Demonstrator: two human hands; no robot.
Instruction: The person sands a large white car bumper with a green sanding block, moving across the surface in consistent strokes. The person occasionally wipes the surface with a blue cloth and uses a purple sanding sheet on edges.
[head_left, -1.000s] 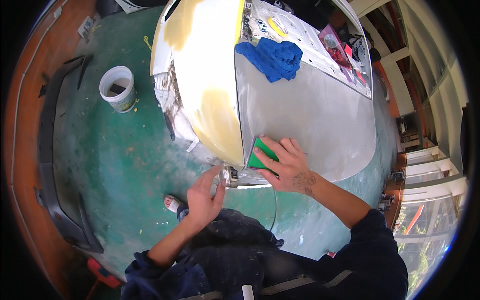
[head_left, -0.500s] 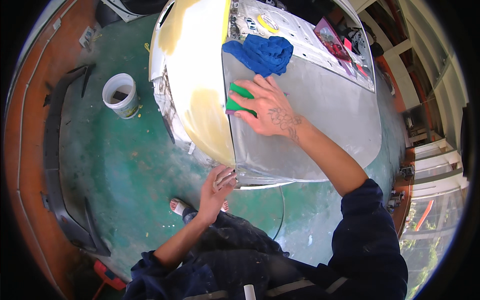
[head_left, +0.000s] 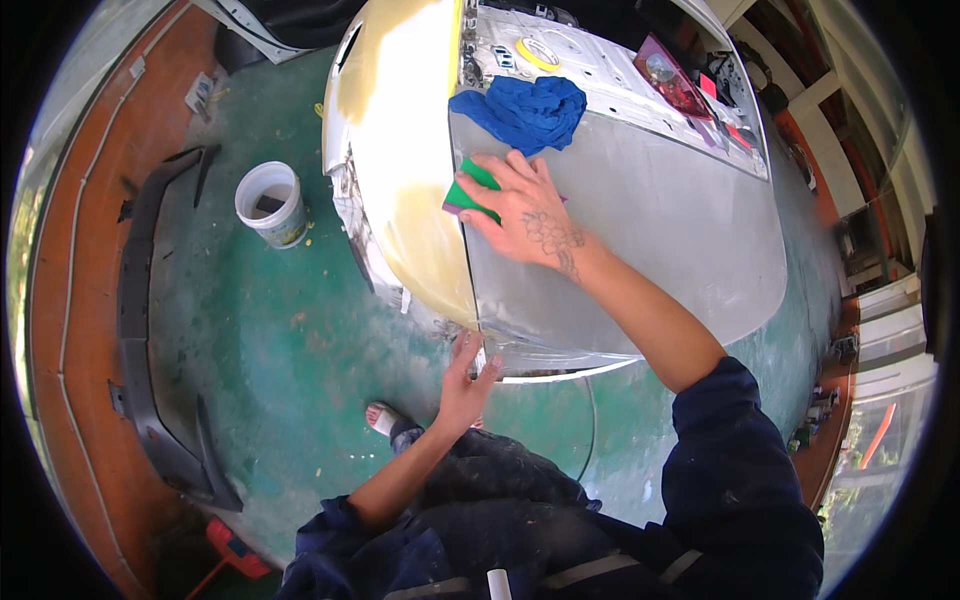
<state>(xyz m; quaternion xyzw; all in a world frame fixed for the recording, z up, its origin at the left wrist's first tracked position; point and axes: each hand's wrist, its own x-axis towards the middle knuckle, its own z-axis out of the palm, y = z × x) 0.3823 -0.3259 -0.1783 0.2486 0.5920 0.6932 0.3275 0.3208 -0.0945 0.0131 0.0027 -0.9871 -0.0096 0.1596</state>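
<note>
My right hand [head_left: 522, 215] grips a green sanding sponge [head_left: 475, 180] with a purple underside, pressed on the grey car panel [head_left: 630, 240] beside its seam with the white panel bearing yellowish filler patches [head_left: 415, 265]. A crumpled blue cloth [head_left: 520, 112] lies just beyond that hand. My left hand [head_left: 467, 385] has its fingers apart at the lower corner where the panels meet; whether its fingertips touch the edge I cannot tell. Further back are a yellow tape roll [head_left: 537, 54] and a red tail light [head_left: 668, 78] on bare white metal.
A white bucket [head_left: 282, 222] with a dark block inside stands on the green floor at the left. A long dark bumper [head_left: 133, 330] rests by the orange lower wall. A red object [head_left: 240, 548] is at bottom left. A hose [head_left: 590, 430] runs below the car.
My right hand and sponge have slid up along the seam toward the blue cloth, mostly in the first half second. My left hand has shifted slightly right, and the view has shifted a little.
</note>
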